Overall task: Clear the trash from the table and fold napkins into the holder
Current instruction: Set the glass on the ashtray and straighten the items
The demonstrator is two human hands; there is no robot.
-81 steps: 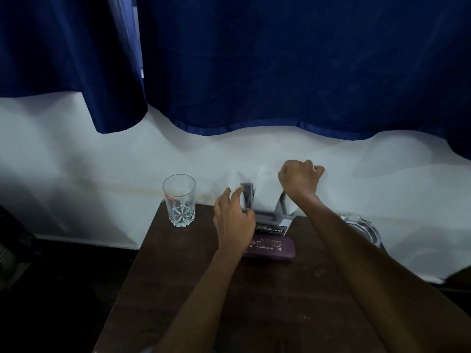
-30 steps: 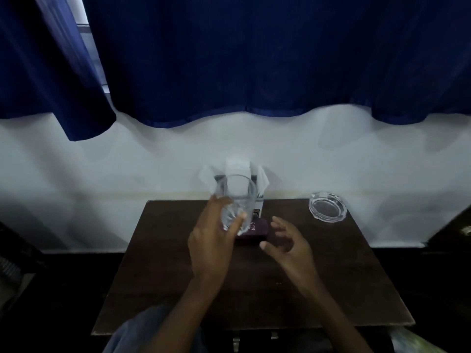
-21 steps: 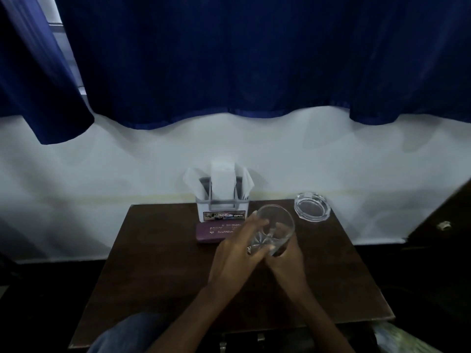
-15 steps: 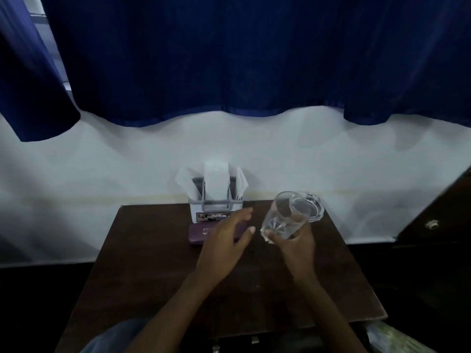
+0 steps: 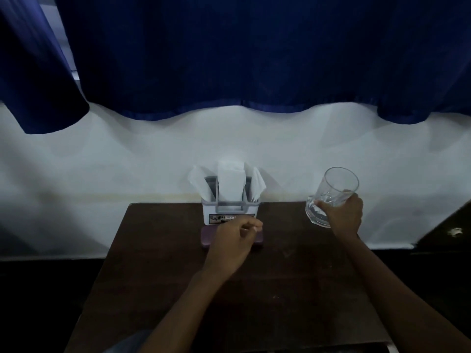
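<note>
A white napkin holder (image 5: 230, 211) stands at the back edge of the dark wooden table (image 5: 158, 263), with white folded napkins (image 5: 230, 182) sticking up out of it. A flat purple case (image 5: 207, 236) lies in front of the holder. My left hand (image 5: 235, 238) hovers over that case with its fingers curled and nothing in it. My right hand (image 5: 342, 216) grips the base of a clear drinking glass (image 5: 334, 192), tilted, above the table's back right corner.
Dark blue curtains (image 5: 242, 52) hang over a white wall behind the table. A dark piece of furniture (image 5: 448, 235) with a small knob stands to the right. The glass ashtray seen earlier is hidden behind my right hand and the glass.
The glass passed from my left hand to my right, which carried it to the right over the back corner. My left hand drew back and curled over the purple case.
</note>
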